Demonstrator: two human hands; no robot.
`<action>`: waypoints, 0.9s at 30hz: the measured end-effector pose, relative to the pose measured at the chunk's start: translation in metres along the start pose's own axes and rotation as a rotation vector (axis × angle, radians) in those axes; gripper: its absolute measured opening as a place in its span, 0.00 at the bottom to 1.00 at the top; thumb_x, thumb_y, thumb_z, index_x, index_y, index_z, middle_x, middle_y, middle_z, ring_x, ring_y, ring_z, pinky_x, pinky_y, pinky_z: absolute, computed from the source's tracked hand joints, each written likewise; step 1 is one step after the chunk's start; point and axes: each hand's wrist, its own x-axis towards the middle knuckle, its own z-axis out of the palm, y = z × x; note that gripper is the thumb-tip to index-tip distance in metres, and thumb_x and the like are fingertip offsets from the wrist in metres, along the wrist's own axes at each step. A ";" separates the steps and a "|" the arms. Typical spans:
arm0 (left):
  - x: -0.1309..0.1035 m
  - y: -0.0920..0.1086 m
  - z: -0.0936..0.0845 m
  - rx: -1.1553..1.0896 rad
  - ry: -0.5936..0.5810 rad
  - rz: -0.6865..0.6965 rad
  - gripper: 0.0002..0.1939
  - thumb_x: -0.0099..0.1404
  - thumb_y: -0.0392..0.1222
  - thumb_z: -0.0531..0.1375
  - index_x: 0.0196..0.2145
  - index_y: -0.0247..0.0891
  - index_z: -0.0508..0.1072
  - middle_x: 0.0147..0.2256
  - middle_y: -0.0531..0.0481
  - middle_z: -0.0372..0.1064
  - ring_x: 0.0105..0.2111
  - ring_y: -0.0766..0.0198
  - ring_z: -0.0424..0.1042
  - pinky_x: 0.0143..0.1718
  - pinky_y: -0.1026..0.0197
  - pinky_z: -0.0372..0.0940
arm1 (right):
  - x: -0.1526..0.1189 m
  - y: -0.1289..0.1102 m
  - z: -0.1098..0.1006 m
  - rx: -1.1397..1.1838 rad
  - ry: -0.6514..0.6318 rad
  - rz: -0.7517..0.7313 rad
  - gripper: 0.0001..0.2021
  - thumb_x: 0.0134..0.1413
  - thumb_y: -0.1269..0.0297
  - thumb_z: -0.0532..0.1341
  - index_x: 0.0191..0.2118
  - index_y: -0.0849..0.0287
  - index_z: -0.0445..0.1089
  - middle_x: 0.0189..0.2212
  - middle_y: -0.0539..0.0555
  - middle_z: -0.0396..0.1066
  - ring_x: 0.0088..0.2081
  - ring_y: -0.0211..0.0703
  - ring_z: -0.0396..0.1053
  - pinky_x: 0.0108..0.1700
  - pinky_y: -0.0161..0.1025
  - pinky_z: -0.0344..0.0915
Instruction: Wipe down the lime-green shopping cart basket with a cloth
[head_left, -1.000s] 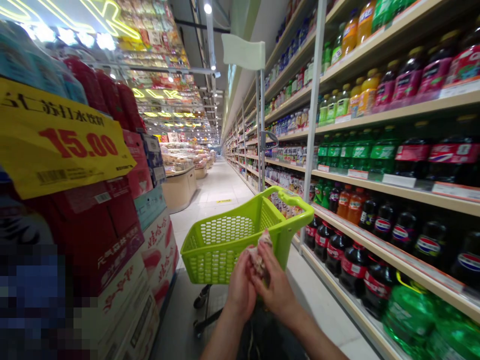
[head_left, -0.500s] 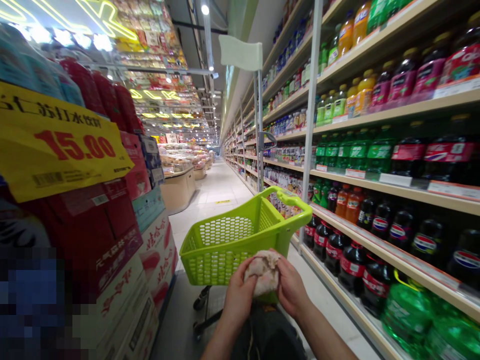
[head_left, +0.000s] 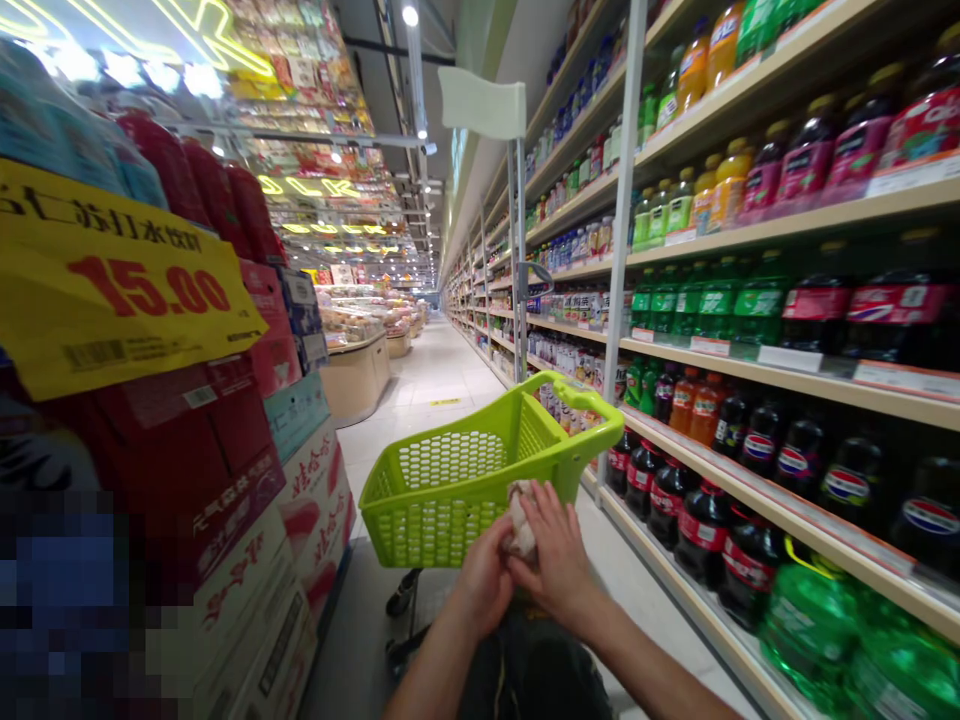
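A crumpled, off-white cloth (head_left: 520,535) is bunched between my two hands, low in the middle of the view. My left hand (head_left: 484,578) grips it from the left side, fingers curled around it. Over its right side lies my right hand (head_left: 555,555), fingers extended and pressed against the cloth, hiding much of it. Just beyond my hands stands a lime-green shopping cart (head_left: 574,465) with a perforated basket and a dark wheeled frame. My hands overlap its near side in the view; whether they touch it, I cannot tell.
Shelves (head_left: 750,368) of bottled drinks run along the right, with large green bottles (head_left: 814,610) at floor level. Stacked drink cartons (head_left: 315,480) and a yellow price sign (head_left: 150,290) crowd the left. A pale-topped pole sign (head_left: 484,105) rises behind the cart. The tiled aisle (head_left: 431,360) stretches ahead.
My right hand has turned over onto the cloth, its back now facing up. The cloth is folded smaller and more covered. The cart stays in place.
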 end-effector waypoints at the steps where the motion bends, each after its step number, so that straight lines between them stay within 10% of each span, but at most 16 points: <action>1: 0.004 0.001 0.001 -0.014 -0.026 -0.024 0.12 0.53 0.39 0.58 0.35 0.33 0.73 0.38 0.45 0.72 0.42 0.58 0.70 0.46 0.58 0.63 | 0.004 0.004 -0.003 -0.059 -0.009 -0.040 0.32 0.44 0.64 0.59 0.58 0.61 0.54 0.60 0.63 0.47 0.61 0.59 0.39 0.56 0.66 0.42; 8: 0.034 0.020 -0.003 0.274 -0.052 -0.028 0.19 0.56 0.43 0.57 0.45 0.34 0.68 0.43 0.42 0.70 0.46 0.57 0.68 0.45 0.58 0.63 | 0.029 0.049 -0.019 -0.043 0.052 -0.339 0.26 0.50 0.74 0.49 0.58 0.60 0.54 0.54 0.60 0.60 0.56 0.43 0.55 0.54 0.46 0.59; 13: 0.062 0.057 -0.041 1.211 0.339 0.433 0.29 0.56 0.34 0.54 0.56 0.34 0.54 0.59 0.41 0.50 0.59 0.59 0.49 0.58 0.54 0.47 | 0.082 0.121 -0.057 -0.200 0.487 -0.121 0.23 0.53 0.73 0.49 0.56 0.58 0.57 0.58 0.58 0.53 0.60 0.48 0.46 0.58 0.56 0.48; 16: 0.063 0.061 -0.079 1.791 0.429 0.179 0.32 0.54 0.34 0.54 0.57 0.32 0.52 0.60 0.39 0.45 0.60 0.51 0.43 0.57 0.40 0.41 | 0.075 0.149 -0.045 -0.250 0.456 -0.101 0.23 0.53 0.75 0.47 0.55 0.61 0.58 0.57 0.61 0.55 0.60 0.49 0.46 0.58 0.56 0.50; 22: 0.052 0.050 -0.115 2.158 0.349 0.106 0.36 0.51 0.32 0.53 0.58 0.36 0.49 0.63 0.44 0.34 0.61 0.55 0.40 0.58 0.42 0.39 | -0.011 0.145 0.024 -0.240 0.152 -0.341 0.25 0.52 0.80 0.45 0.54 0.57 0.61 0.49 0.59 0.67 0.55 0.45 0.57 0.48 0.47 0.66; 27: 0.057 0.057 -0.119 2.174 0.472 0.103 0.36 0.53 0.33 0.51 0.59 0.36 0.46 0.62 0.43 0.39 0.60 0.53 0.45 0.56 0.43 0.44 | 0.042 0.128 -0.019 -0.198 0.340 -0.308 0.28 0.52 0.79 0.47 0.59 0.56 0.52 0.57 0.58 0.55 0.60 0.46 0.47 0.57 0.53 0.54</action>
